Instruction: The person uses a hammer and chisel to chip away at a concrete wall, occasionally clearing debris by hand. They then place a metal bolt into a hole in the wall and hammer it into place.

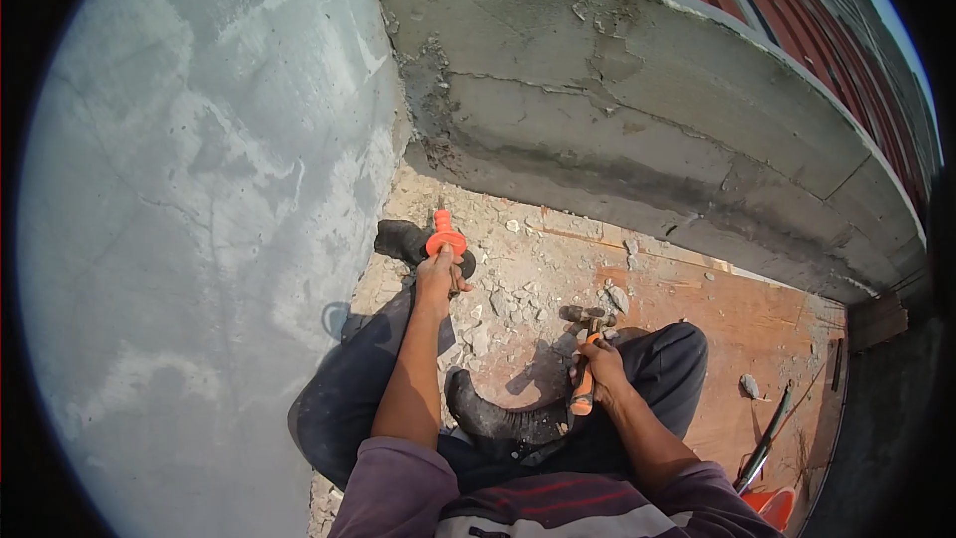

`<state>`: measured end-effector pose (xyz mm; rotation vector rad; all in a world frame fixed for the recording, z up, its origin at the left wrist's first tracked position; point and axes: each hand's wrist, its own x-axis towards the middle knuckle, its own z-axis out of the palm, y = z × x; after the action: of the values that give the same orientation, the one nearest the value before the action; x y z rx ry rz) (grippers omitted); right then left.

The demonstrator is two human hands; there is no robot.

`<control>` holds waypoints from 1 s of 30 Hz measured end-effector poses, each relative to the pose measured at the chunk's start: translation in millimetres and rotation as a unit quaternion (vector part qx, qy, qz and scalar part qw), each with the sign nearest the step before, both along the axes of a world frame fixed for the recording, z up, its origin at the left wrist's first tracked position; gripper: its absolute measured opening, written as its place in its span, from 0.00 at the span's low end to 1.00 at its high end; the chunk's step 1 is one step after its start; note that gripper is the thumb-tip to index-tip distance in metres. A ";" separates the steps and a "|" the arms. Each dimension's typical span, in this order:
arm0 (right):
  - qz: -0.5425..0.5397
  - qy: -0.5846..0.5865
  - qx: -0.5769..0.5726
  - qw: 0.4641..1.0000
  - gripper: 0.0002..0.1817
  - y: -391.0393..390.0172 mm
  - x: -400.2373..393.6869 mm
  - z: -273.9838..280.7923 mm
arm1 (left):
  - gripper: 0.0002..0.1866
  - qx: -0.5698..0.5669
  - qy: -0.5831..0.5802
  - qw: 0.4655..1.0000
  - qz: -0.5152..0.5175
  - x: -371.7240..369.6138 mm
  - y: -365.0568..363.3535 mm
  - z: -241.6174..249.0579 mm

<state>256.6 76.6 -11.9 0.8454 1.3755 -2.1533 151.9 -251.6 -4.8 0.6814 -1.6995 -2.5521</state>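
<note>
My left hand (439, 271) is closed round a chisel (444, 231) with an orange hand guard, held over my black boot near the wall corner. Much of its far end is hard to make out against the rubble. In my right hand (605, 369) is a hammer (585, 389) with an orange and black handle, gripped around the middle. The hammer's dusty metal head (588, 316) points away from me, above the floor beside my right knee. Broken concrete pieces (506, 304) lie between the two hands.
A tall grey plastered wall (199, 239) rises close on my left. Ahead runs a low concrete wall (617, 110) with cracks and a broken corner. Plywood (717, 339) covers the floor at right, where a long dark rod (765, 443) and a red object (774, 506) lie.
</note>
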 end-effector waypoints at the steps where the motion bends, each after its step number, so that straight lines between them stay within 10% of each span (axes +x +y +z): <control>1: 0.004 -0.006 0.039 0.999 0.08 -5.0 -2.5 -5.8 | 0.22 0.006 0.002 1.000 0.001 -2.6 -1.0 0.9; 13: 0.003 -0.029 -0.016 0.999 0.05 -5.0 -5.1 -6.0 | 0.19 0.104 0.043 0.992 0.049 -103.1 -3.7 31.1; 18: 0.137 0.148 0.152 0.968 0.07 -22.3 5.2 38.3 | 0.18 0.167 0.073 0.981 0.062 -121.1 5.4 30.9; 24: 0.111 0.479 0.381 0.783 0.13 -45.3 -20.2 82.9 | 0.18 0.235 0.092 0.964 0.079 -118.7 18.6 45.6; 30: 0.188 0.443 0.337 0.809 0.15 -68.4 -59.5 116.0 | 0.17 0.352 0.114 0.926 0.076 -139.4 14.6 61.2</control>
<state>197.2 8.2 104.1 -0.3639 2.5777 -1.7475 12.5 -237.0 56.4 0.4546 -0.6037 -2.9512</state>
